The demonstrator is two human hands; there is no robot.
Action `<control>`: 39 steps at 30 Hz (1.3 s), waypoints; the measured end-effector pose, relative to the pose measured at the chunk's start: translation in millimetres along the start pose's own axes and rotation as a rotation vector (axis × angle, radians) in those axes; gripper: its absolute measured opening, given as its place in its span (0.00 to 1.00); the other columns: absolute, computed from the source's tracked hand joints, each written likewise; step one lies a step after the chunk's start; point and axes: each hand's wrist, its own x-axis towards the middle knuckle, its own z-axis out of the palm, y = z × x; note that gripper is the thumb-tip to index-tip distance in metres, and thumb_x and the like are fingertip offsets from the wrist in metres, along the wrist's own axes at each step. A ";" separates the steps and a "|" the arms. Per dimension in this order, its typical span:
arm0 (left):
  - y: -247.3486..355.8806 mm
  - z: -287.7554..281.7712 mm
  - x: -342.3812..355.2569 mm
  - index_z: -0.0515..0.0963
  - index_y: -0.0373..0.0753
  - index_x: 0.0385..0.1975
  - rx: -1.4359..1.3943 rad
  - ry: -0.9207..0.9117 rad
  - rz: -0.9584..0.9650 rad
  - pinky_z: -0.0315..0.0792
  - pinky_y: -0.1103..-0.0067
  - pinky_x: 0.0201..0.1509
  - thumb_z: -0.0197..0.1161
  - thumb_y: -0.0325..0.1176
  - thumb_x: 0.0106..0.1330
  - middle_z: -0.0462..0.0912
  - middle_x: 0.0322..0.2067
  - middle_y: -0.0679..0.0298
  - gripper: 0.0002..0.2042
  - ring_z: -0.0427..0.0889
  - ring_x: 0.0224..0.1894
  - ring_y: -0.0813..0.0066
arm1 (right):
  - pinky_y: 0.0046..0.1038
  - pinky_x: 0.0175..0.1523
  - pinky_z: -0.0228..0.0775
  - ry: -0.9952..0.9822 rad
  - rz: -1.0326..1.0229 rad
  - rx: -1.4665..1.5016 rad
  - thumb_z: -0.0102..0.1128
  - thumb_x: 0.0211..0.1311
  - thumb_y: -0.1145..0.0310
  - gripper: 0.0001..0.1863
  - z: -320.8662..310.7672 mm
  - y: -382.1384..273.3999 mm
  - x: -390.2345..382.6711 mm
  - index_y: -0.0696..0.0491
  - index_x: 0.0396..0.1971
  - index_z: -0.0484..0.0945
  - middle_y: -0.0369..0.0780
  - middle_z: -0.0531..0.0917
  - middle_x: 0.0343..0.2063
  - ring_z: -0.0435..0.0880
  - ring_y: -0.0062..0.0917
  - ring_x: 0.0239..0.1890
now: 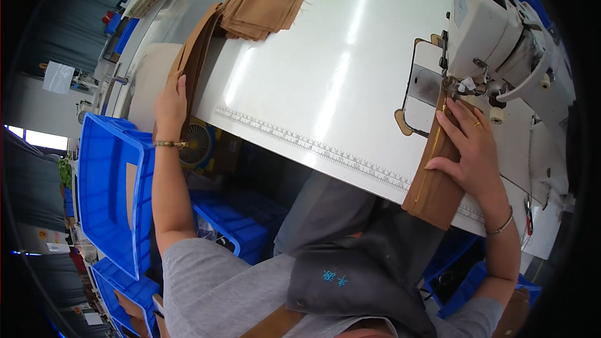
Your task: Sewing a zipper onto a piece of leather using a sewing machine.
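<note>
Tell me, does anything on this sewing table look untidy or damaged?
The brown cloth stack at the far side looks untidy: its pieces lie unevenly, and its right edge appears frayed. Nothing else on the white tabletop stands out.

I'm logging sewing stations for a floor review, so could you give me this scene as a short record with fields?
Left hand: grips long brown fabric at the table's left side
Right hand: laid on a brown piece with a gold line along it
Machine: white sewing machine at right; the brown piece's far end is at its needle area
Stack: loose brown pieces, frayed edges, toward the table's far left
Surface: white table with a printed ruler scale near its front edge
Storage: blue bin beside the left forearm
</note>
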 end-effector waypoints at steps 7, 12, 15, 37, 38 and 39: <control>-26.5 -76.9 57.2 0.83 0.29 0.43 -0.190 -0.045 -0.184 0.73 0.67 0.37 0.58 0.45 0.80 0.79 0.24 0.49 0.20 0.79 0.28 0.66 | 0.50 0.74 0.61 -0.029 0.029 -0.042 0.71 0.48 0.33 0.48 -4.5 -6.3 0.8 0.55 0.62 0.81 0.48 0.77 0.67 0.74 0.44 0.71; 40.9 -130.2 60.3 0.80 0.28 0.59 -0.629 0.000 0.021 0.68 0.81 0.34 0.59 0.33 0.79 0.82 0.32 0.70 0.17 0.72 0.31 0.86 | 0.50 0.74 0.60 0.000 0.045 -0.067 0.70 0.53 0.33 0.45 -2.2 -8.2 -2.0 0.56 0.59 0.83 0.47 0.77 0.66 0.72 0.43 0.72; 114.9 -138.8 17.8 0.71 0.29 0.71 -0.828 -0.164 0.163 0.67 0.86 0.38 0.58 0.28 0.78 0.81 0.37 0.71 0.24 0.73 0.35 0.89 | 0.49 0.75 0.59 0.014 0.032 -0.002 0.70 0.54 0.33 0.44 -0.5 -6.4 -2.7 0.58 0.58 0.83 0.48 0.78 0.64 0.74 0.43 0.69; 355.6 -87.8 -78.2 0.68 0.34 0.73 -1.000 -0.482 1.114 0.80 0.72 0.54 0.62 0.32 0.77 0.87 0.48 0.58 0.26 0.87 0.52 0.62 | 0.46 0.72 0.64 0.122 -0.004 0.233 0.70 0.57 0.56 0.27 9.8 5.5 -12.5 0.50 0.57 0.83 0.41 0.84 0.59 0.79 0.37 0.65; 359.4 -76.4 -80.6 0.68 0.34 0.73 -1.010 -0.481 1.126 0.80 0.72 0.54 0.62 0.32 0.77 0.87 0.48 0.58 0.26 0.87 0.52 0.62 | 0.46 0.73 0.63 0.118 0.011 0.225 0.70 0.57 0.55 0.27 10.3 4.7 -12.3 0.50 0.57 0.83 0.41 0.84 0.59 0.79 0.37 0.65; 363.6 -65.4 -82.5 0.68 0.34 0.73 -0.976 -0.419 1.024 0.75 0.67 0.63 0.62 0.33 0.77 0.82 0.57 0.55 0.27 0.79 0.62 0.55 | 0.45 0.74 0.61 0.091 0.047 0.265 0.70 0.58 0.55 0.28 9.4 4.1 -13.1 0.49 0.57 0.83 0.40 0.84 0.59 0.79 0.36 0.65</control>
